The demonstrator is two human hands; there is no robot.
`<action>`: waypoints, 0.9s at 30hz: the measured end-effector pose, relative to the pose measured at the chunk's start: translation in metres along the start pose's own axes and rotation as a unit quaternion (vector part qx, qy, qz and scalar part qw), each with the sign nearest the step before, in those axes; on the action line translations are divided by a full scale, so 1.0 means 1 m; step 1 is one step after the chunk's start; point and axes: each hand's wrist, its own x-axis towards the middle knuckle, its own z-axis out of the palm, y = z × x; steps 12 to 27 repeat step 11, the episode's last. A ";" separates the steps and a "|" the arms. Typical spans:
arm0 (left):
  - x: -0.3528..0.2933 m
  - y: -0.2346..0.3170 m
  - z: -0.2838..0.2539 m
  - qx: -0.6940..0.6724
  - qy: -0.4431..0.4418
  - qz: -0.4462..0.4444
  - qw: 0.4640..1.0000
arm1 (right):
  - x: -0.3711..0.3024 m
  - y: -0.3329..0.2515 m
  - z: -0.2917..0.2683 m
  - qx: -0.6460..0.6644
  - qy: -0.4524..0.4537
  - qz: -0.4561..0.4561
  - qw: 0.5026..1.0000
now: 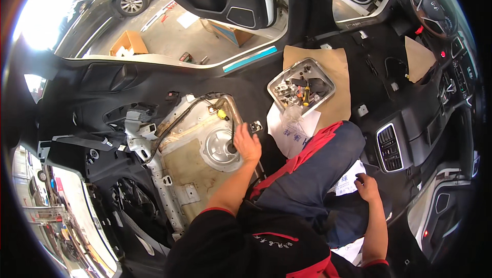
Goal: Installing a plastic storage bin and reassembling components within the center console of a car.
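Note:
My left hand (247,143) lies with its fingers stretched out at the right edge of a round silver metal cover (211,150) in the car's stripped floor. It seems to hold nothing; whether the fingertips touch the metal tube (233,108) beside them I cannot tell. A yellow connector (222,115) sits just beyond the cover, near a black wiring harness (179,115). My right hand (368,188) is beside my bent leg with curled fingers, close to a printed white sheet (348,179). What it holds, if anything, is hidden.
A metal tray (323,71) of small parts, with a yellow-black screwdriver (306,96), stands on brown paper (340,109). A clear plastic bag (292,115) lies against it. A bare metal crossmember (168,191) runs along the left. The dashboard vents (389,147) are on the right.

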 end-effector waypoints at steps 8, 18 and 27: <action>-0.018 -0.017 0.019 -0.017 -0.108 -0.299 0.948 | 0.008 0.001 0.005 -0.034 -0.036 0.028 0.998; -0.015 -0.016 0.025 -0.025 -0.118 -0.304 0.945 | 0.009 0.002 0.002 -0.034 -0.046 0.048 0.997; -0.015 -0.016 0.025 -0.025 -0.118 -0.304 0.945 | 0.009 0.002 0.002 -0.034 -0.046 0.048 0.997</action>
